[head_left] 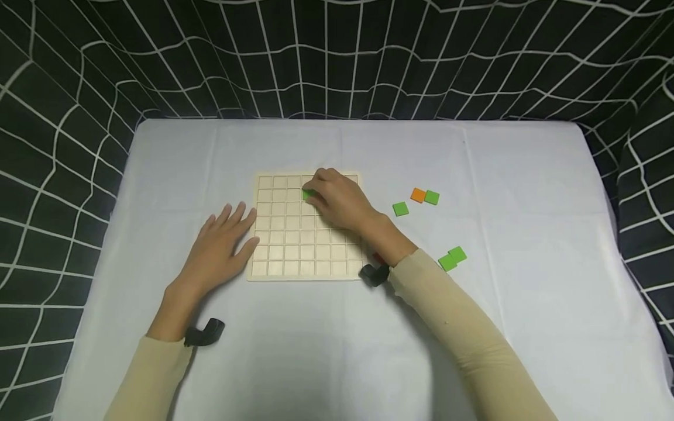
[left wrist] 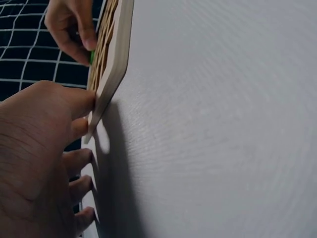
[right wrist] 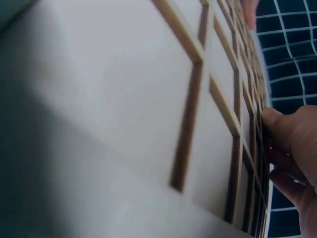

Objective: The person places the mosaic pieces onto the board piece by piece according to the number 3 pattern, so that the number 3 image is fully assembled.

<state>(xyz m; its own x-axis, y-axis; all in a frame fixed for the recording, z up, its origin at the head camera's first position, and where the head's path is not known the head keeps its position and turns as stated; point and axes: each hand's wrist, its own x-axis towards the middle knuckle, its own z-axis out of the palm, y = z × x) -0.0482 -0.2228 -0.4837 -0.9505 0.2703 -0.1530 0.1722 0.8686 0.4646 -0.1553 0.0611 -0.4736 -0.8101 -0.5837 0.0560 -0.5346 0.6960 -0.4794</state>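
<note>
A pale wooden board (head_left: 284, 237) with a grid of square recesses lies mid-table. My right hand (head_left: 339, 199) reaches over its upper part and pinches a small green square tile (head_left: 306, 194) at a cell near the far edge. In the left wrist view, the green tile shows as a sliver under those fingertips. My left hand (head_left: 221, 245) is spread beside the board's left edge, its thumb (left wrist: 81, 101) and forefinger right at the rim. The right hand and forearm hide several cells on the board's right side.
To the board's right lie a lone green tile (head_left: 401, 209), an orange tile (head_left: 418, 195) touching another green tile (head_left: 432, 197), and two overlapping green tiles (head_left: 448, 262). A reddish piece (head_left: 378, 258) peeks out by my right wrist. Dark walls with white netting (head_left: 326, 64) surround the white-covered table (head_left: 532, 234).
</note>
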